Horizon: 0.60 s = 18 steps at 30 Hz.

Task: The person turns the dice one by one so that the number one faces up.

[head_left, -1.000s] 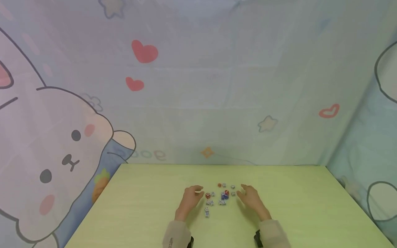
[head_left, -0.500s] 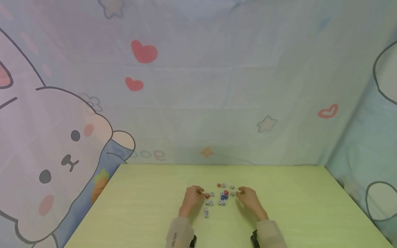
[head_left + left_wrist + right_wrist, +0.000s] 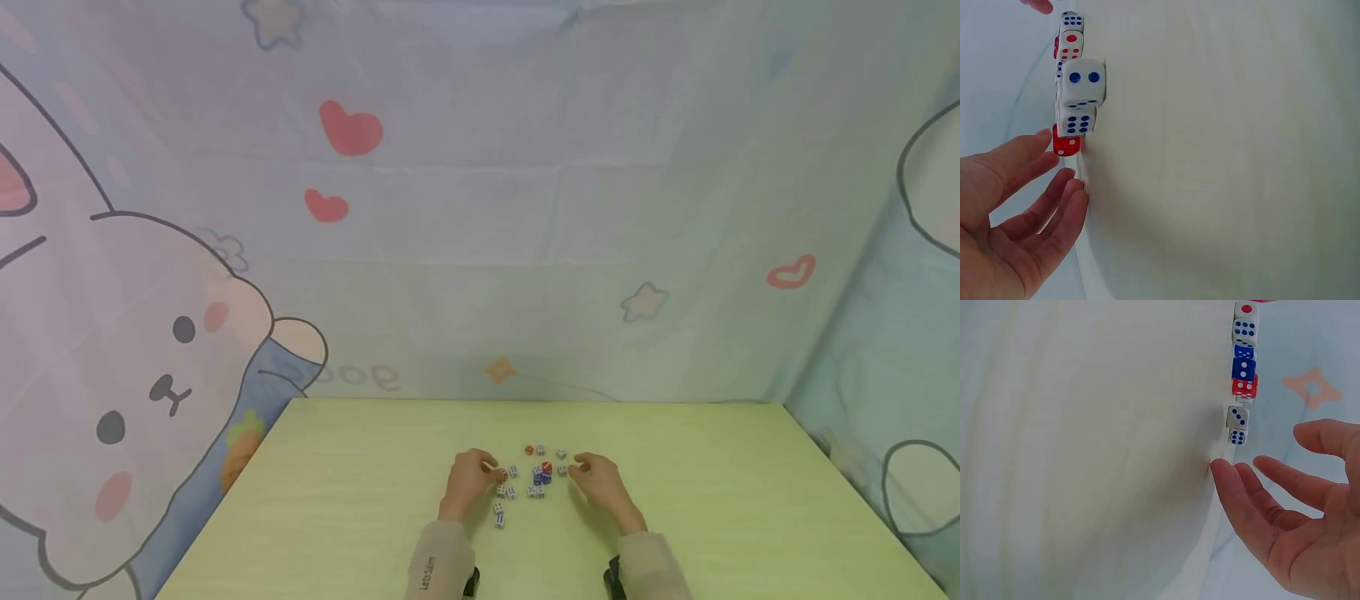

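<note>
Small dice in white, red and blue lie in a loose group on the table. At the group's left, my left hand [image 3: 470,477] has its fingertips around a red die [image 3: 503,475], partly hiding it; in the left wrist view, thumb and fingers stand apart beside that red die [image 3: 1066,145], and I cannot tell whether they touch it. My right hand [image 3: 600,479] is beside a white die [image 3: 562,471] at the group's right. Its fingers are loosely bent and hold nothing in the right wrist view, a little short of the white die [image 3: 1238,417].
Blue dice [image 3: 538,479] and a red die [image 3: 547,467] cluster mid-group. Two white dice [image 3: 499,515] lie nearest the front. The pale yellow-green table [image 3: 337,500] meets a printed cloth backdrop [image 3: 480,250] behind, with another cloth [image 3: 892,375] at the right.
My left hand has moved slightly right and its fingertips have come up to the red die. My right hand has shifted slightly left and its fingers have drawn in. The dice stay in place.
</note>
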Each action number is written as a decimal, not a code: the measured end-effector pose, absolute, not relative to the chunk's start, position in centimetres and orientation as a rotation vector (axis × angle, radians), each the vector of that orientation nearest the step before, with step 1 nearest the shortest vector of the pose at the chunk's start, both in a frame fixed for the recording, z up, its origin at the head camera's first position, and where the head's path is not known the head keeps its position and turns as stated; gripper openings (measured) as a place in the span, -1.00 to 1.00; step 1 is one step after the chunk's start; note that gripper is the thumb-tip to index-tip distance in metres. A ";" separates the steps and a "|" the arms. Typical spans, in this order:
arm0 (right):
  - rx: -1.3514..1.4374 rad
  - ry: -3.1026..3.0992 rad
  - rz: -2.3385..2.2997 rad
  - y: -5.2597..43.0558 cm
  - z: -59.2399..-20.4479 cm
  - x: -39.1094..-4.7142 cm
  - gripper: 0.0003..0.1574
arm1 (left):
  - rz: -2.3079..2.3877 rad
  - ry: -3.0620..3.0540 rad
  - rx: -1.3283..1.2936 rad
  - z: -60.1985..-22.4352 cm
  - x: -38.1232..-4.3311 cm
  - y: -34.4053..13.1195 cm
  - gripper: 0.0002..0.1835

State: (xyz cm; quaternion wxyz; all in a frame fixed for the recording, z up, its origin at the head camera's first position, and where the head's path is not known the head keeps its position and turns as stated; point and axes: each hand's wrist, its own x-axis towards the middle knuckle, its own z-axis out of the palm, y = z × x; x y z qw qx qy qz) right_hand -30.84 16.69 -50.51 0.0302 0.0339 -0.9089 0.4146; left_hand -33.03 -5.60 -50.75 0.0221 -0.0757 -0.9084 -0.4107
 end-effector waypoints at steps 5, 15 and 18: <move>0.086 -2.791 1.311 16.6 -50.4 -30.9 -0.57 | -1.258 -2.812 -0.231 -50.7 -32.8 -5.5 -0.78; 0.026 -2.770 1.430 16.4 -50.7 -31.6 -0.62 | -1.254 -2.819 -0.214 -50.8 -32.9 -5.5 -0.84; 0.005 -2.763 1.460 16.3 -50.9 -31.8 -0.65 | -1.256 -2.819 -0.210 -50.8 -32.8 -5.5 -0.83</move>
